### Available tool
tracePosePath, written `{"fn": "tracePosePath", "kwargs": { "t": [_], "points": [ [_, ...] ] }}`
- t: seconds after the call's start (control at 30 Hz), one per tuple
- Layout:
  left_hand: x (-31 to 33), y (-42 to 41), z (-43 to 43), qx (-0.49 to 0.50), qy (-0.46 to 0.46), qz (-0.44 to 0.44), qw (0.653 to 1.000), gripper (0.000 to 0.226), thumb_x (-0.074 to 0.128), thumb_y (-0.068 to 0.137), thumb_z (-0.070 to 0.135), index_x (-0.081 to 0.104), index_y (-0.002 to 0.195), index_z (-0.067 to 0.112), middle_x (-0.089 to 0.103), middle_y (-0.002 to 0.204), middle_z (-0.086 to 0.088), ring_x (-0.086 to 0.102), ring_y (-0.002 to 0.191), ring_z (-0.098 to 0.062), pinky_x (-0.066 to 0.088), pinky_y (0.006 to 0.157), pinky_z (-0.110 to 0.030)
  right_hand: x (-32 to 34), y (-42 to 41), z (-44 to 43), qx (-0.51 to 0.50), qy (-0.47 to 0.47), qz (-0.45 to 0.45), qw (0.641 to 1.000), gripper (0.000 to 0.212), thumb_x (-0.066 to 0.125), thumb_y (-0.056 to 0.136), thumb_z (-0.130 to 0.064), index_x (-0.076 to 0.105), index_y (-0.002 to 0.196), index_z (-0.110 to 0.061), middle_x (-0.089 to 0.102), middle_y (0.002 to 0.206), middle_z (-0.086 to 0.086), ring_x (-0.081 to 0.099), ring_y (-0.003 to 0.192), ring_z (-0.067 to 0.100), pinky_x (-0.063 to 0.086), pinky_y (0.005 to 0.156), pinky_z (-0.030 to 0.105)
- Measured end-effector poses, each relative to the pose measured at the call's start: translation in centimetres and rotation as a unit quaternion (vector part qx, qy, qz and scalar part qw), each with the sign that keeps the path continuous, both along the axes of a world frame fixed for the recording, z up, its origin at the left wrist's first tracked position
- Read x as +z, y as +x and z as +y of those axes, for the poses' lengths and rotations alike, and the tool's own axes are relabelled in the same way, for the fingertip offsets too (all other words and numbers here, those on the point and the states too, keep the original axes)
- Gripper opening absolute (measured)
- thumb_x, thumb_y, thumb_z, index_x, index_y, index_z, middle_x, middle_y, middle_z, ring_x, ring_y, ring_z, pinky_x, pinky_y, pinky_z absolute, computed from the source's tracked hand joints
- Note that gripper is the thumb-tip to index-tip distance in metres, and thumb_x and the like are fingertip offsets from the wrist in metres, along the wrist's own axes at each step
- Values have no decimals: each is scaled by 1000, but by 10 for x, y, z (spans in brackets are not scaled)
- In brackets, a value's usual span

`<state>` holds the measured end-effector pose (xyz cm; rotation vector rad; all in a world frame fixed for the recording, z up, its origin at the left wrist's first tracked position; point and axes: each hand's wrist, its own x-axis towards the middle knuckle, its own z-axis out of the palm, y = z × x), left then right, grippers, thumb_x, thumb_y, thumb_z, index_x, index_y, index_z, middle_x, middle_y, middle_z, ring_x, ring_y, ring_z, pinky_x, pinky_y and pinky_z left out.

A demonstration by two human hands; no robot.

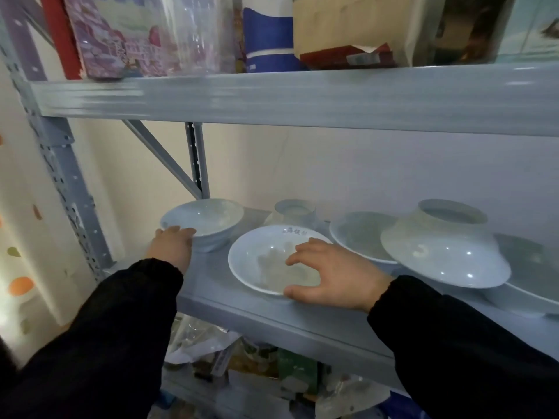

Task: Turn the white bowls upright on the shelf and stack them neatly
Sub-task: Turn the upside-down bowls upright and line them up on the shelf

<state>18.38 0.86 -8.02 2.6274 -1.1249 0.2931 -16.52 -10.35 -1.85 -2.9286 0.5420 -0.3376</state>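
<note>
Several white bowls stand on the grey shelf (211,285). At the left, my left hand (172,246) grips the near rim of an upright deep bowl (208,222). In the middle lies an upright wide bowl (266,261); my right hand (332,273) holds its right rim, fingers over the inside, thumb at the near edge. Behind it an upside-down small bowl (295,211) stands. To the right sits an upright bowl (360,234). A large upside-down bowl (444,246) rests tilted across that bowl and another upright bowl (526,282) at the far right.
The upper shelf beam (302,98) runs low overhead, loaded with boxes and a clear plastic container (199,34). A grey upright post (69,189) and diagonal brace (163,158) stand at the left. Bags and clutter (242,364) fill the level below.
</note>
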Motion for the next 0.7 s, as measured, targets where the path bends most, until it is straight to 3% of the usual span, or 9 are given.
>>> {"fn": "tracePosePath", "kwargs": {
  "t": [0.13,0.23,0.3,0.47,0.6,0.7],
  "points": [
    [9,17,-38,-18,85,-5,996,54,43,99,11,36,152,20,42,152,-12,35,140,-39,25,119,-43,-6,2,-1,-9,19,17,1000,78,42,66,-89,60,126,-43,45,149,-11,27,144,9,26,117,41],
    [20,12,-53,-32,104,11,994,56,39,102,13,26,156,21,31,159,-14,24,146,-40,19,121,-44,-12,5,2,-16,37,27,999,54,53,69,-82,70,108,-49,39,153,-18,16,149,7,15,118,42],
    [28,9,-50,-53,67,34,996,52,34,105,20,25,156,21,26,161,-16,22,147,-39,19,121,-45,-14,9,4,-10,41,24,999,47,53,70,-79,72,102,-50,41,152,-21,15,150,6,9,117,49],
    [57,-1,-9,-86,-112,72,987,50,43,104,29,39,152,16,44,151,-16,42,137,-33,31,112,-38,-14,26,20,6,55,1,998,29,65,81,-66,76,98,-46,46,146,-23,18,148,5,5,116,56],
    [72,-7,25,-63,-130,79,986,51,44,102,38,42,150,20,47,150,-11,46,134,-30,36,108,-39,-15,57,40,46,62,6,997,29,65,82,-65,76,99,-43,46,146,-20,18,145,6,-5,113,65],
    [77,-16,44,-53,-141,74,986,51,45,102,40,43,148,20,51,145,-9,50,130,-29,38,105,-39,-14,84,56,79,52,-5,996,29,65,82,-64,77,98,-42,50,142,-17,24,139,4,-2,110,63]
  ]
}}
